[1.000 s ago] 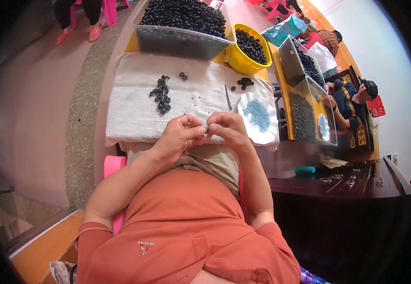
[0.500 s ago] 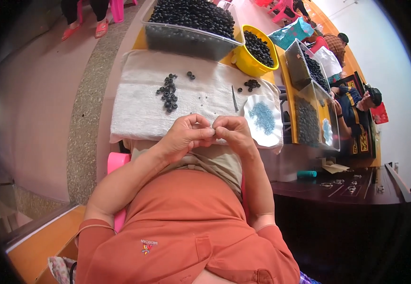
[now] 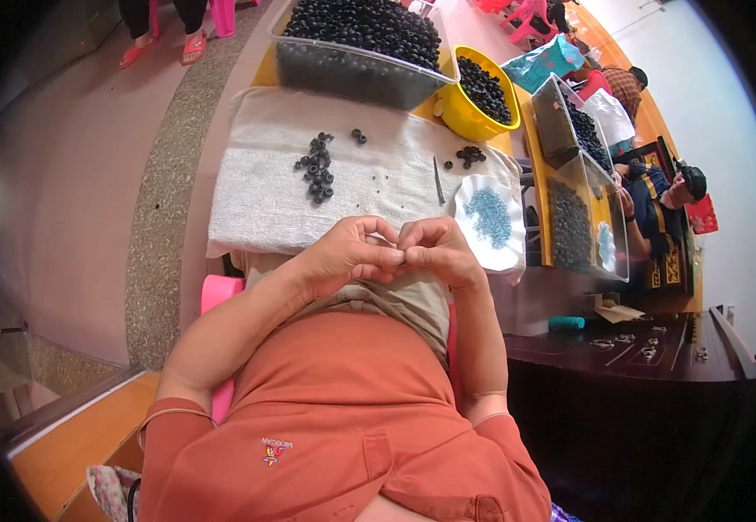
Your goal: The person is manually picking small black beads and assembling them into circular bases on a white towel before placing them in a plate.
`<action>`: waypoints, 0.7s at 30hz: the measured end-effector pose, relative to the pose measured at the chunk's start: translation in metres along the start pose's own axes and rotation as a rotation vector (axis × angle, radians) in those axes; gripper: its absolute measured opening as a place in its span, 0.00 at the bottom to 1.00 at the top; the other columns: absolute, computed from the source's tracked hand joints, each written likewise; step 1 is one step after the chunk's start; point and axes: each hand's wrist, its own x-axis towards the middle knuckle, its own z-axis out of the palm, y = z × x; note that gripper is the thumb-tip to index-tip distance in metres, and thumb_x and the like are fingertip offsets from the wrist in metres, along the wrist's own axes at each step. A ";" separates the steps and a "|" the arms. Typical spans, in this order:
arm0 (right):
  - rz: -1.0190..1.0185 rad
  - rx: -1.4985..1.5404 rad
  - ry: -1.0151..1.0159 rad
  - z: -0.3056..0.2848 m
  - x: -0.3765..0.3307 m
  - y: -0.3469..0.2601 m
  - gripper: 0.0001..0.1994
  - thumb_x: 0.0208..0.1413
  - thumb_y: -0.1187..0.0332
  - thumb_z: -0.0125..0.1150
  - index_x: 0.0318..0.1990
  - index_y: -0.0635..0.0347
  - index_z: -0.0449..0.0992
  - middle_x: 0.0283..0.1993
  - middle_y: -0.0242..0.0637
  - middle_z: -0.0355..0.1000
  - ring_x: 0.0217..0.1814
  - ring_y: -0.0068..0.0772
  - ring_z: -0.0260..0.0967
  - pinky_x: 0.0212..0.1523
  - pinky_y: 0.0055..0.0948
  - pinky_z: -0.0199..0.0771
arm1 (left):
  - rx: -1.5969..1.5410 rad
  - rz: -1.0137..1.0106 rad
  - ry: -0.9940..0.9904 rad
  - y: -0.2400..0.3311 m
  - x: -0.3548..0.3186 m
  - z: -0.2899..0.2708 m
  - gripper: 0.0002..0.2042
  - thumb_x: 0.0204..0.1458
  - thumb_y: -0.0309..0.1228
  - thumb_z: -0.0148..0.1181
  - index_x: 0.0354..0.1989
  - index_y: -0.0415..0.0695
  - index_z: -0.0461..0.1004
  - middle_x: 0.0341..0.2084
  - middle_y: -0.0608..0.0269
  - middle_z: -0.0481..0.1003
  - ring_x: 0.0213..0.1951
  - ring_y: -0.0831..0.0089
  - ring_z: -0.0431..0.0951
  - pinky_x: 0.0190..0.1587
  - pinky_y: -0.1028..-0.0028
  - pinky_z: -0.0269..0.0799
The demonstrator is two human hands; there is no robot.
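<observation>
Pinching at the fingertips, left hand (image 3: 356, 250) and right hand (image 3: 444, 254) hide whatever they grip.
Black beads (image 3: 316, 163) lie beyond on the towel (image 3: 260, 187): probably light, hard, easily rolling; pinch opposite sides.

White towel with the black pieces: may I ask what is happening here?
The person's left hand and right hand meet in a pinch at the near edge of the white towel; anything between them is hidden. On the towel lie loose black pieces, a thin dark tool and a white dish of blue grains.
</observation>
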 end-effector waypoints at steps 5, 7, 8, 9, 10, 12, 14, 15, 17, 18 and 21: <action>-0.087 -0.115 0.014 0.000 0.003 0.002 0.06 0.54 0.74 0.67 0.32 0.69 0.78 0.34 0.39 0.75 0.33 0.28 0.73 0.35 0.25 0.74 | -0.059 -0.004 0.017 -0.001 0.001 -0.005 0.10 0.54 0.24 0.64 0.41 0.42 0.69 0.34 0.59 0.77 0.37 0.70 0.81 0.38 0.74 0.80; -0.163 -0.233 0.106 0.008 0.001 0.006 0.06 0.55 0.75 0.66 0.35 0.70 0.78 0.35 0.38 0.75 0.33 0.27 0.73 0.34 0.24 0.73 | -0.079 0.006 0.032 -0.003 0.003 -0.008 0.09 0.54 0.24 0.63 0.40 0.43 0.69 0.34 0.59 0.77 0.37 0.70 0.81 0.38 0.73 0.81; -0.240 -0.350 0.200 0.015 0.001 0.008 0.06 0.56 0.75 0.65 0.37 0.71 0.78 0.36 0.38 0.74 0.33 0.27 0.72 0.34 0.23 0.72 | -0.117 0.046 0.058 -0.004 0.005 -0.010 0.08 0.55 0.24 0.63 0.39 0.43 0.69 0.33 0.59 0.77 0.36 0.70 0.81 0.39 0.73 0.81; -0.239 -0.350 0.197 0.024 0.003 0.010 0.06 0.56 0.75 0.65 0.37 0.71 0.78 0.36 0.38 0.74 0.33 0.27 0.72 0.34 0.23 0.72 | -0.155 0.086 0.082 -0.004 0.006 -0.010 0.07 0.55 0.25 0.63 0.38 0.43 0.69 0.33 0.59 0.77 0.36 0.70 0.81 0.39 0.72 0.81; -0.444 -0.658 0.286 0.033 0.006 0.012 0.07 0.56 0.76 0.63 0.39 0.71 0.77 0.37 0.37 0.74 0.33 0.26 0.72 0.33 0.22 0.71 | -0.155 0.086 0.083 -0.004 0.005 -0.009 0.07 0.55 0.25 0.63 0.38 0.43 0.69 0.33 0.59 0.77 0.36 0.70 0.81 0.39 0.72 0.81; -0.651 -0.967 0.372 0.043 0.008 0.014 0.08 0.57 0.77 0.62 0.42 0.72 0.77 0.38 0.37 0.73 0.34 0.25 0.72 0.33 0.21 0.71 | -0.225 0.175 0.123 -0.002 0.004 -0.005 0.07 0.56 0.25 0.62 0.37 0.44 0.69 0.32 0.60 0.76 0.34 0.71 0.80 0.40 0.72 0.81; -0.663 -1.087 0.418 0.048 0.009 0.014 0.10 0.58 0.78 0.60 0.47 0.71 0.76 0.40 0.37 0.73 0.34 0.24 0.71 0.33 0.21 0.71 | -0.228 0.199 0.146 -0.003 0.004 -0.005 0.07 0.56 0.25 0.63 0.36 0.44 0.69 0.32 0.60 0.76 0.33 0.72 0.79 0.39 0.72 0.81; -0.665 -1.087 0.416 0.045 0.009 0.016 0.10 0.58 0.78 0.60 0.47 0.71 0.76 0.40 0.37 0.73 0.34 0.24 0.71 0.33 0.21 0.71 | -0.230 0.221 0.168 -0.003 0.004 -0.005 0.07 0.56 0.25 0.63 0.36 0.43 0.69 0.32 0.61 0.76 0.32 0.73 0.79 0.39 0.73 0.80; -0.413 -0.726 0.327 0.032 0.010 0.015 0.08 0.58 0.78 0.59 0.45 0.71 0.77 0.39 0.37 0.74 0.34 0.24 0.71 0.34 0.21 0.70 | -0.191 0.236 0.166 -0.003 0.005 -0.005 0.07 0.56 0.25 0.63 0.36 0.43 0.70 0.32 0.62 0.76 0.32 0.74 0.79 0.38 0.74 0.80; -0.415 -0.727 0.326 0.024 0.011 0.011 0.08 0.58 0.78 0.59 0.45 0.71 0.77 0.39 0.37 0.74 0.34 0.24 0.71 0.34 0.21 0.70 | -0.154 0.249 0.165 -0.003 0.005 -0.004 0.06 0.55 0.25 0.64 0.36 0.43 0.71 0.31 0.63 0.76 0.31 0.74 0.78 0.38 0.74 0.79; -0.190 -0.411 0.236 0.010 0.022 -0.005 0.06 0.58 0.76 0.60 0.39 0.71 0.80 0.33 0.35 0.74 0.34 0.21 0.70 0.34 0.21 0.70 | -0.116 0.288 0.183 -0.004 0.003 0.000 0.06 0.55 0.25 0.64 0.35 0.43 0.71 0.31 0.65 0.76 0.31 0.76 0.78 0.37 0.76 0.78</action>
